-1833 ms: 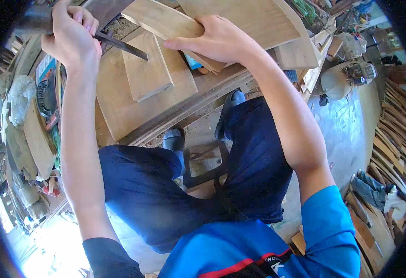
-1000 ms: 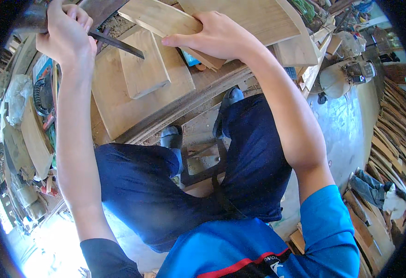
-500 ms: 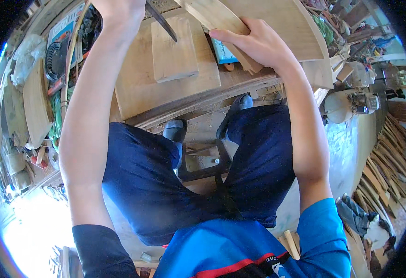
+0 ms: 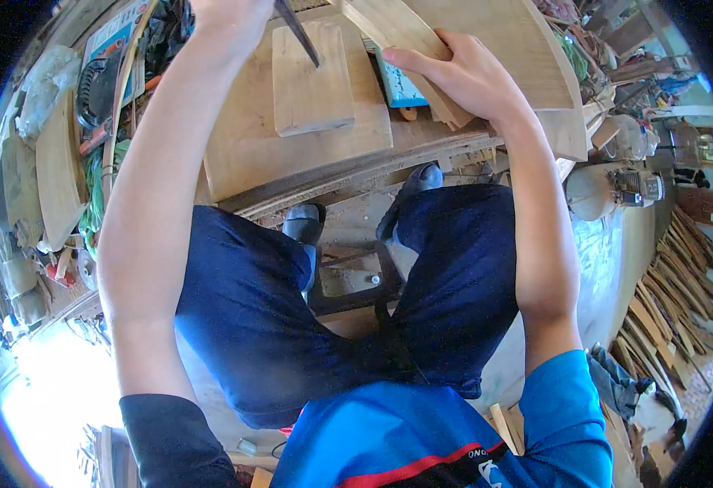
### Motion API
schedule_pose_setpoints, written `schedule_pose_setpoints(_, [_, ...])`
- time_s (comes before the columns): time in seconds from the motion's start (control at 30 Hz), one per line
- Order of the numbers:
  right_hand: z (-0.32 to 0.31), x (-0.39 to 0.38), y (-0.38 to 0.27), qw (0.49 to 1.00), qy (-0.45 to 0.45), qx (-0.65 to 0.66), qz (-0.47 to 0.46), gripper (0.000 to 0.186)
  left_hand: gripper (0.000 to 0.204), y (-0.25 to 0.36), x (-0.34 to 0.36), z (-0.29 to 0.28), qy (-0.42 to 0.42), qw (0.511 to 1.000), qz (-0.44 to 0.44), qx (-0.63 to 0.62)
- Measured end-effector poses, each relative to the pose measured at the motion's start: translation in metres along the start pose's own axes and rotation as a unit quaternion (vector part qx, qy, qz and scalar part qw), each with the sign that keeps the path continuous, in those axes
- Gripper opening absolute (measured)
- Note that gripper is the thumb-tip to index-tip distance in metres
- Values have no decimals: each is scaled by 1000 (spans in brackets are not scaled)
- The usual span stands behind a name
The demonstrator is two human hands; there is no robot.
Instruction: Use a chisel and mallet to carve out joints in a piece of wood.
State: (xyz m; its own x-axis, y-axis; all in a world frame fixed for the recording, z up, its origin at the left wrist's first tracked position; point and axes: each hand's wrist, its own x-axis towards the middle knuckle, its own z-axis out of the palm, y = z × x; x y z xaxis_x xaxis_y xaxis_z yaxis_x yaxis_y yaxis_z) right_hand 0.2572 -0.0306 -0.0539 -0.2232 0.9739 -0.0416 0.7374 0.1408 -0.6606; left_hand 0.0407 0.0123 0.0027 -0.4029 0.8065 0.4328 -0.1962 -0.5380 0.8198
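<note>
My left hand (image 4: 233, 18) is at the top edge, its fingers cut off by the picture's rim. A dark, narrow metal blade (image 4: 298, 34) comes out right beside it and moves along with it. The handle is out of sight. The blade's tip overlaps a pale rectangular wood block (image 4: 314, 93); whether they touch I cannot tell. My right hand (image 4: 474, 71) is closed round a long light wooden piece (image 4: 389, 26), thumb on top, fingers at the far side. Under that piece lies a light-blue object (image 4: 399, 84), partly hidden.
The block lies on a flat board (image 4: 239, 154) on the low work surface, beside a wider board (image 4: 527, 57). Left are a clear plastic bag (image 4: 47, 85) and tools. To the right stand a small machine (image 4: 637, 185) and stacked wood strips (image 4: 669, 289). My feet are below the bench edge.
My left hand and the blade's upper end have shifted right. The whole view has also moved slightly. My right hand keeps its hold on the wooden piece.
</note>
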Motion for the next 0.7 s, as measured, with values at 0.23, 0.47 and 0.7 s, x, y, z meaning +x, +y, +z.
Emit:
schedule_pose_setpoints(0.23, [2,1,-6,999,-22,-34,29,82,26,8,-11,3,-13,998,38,42])
schedule_pose_setpoints(0.47, [5,2,-4,998,-32,-20,42,80,29,12,-11,3,-19,995,71,65])
schedule_pose_setpoints(0.7, [4,1,-8,997,-33,-32,56,79,28,12,-15,3,-25,994,74,74])
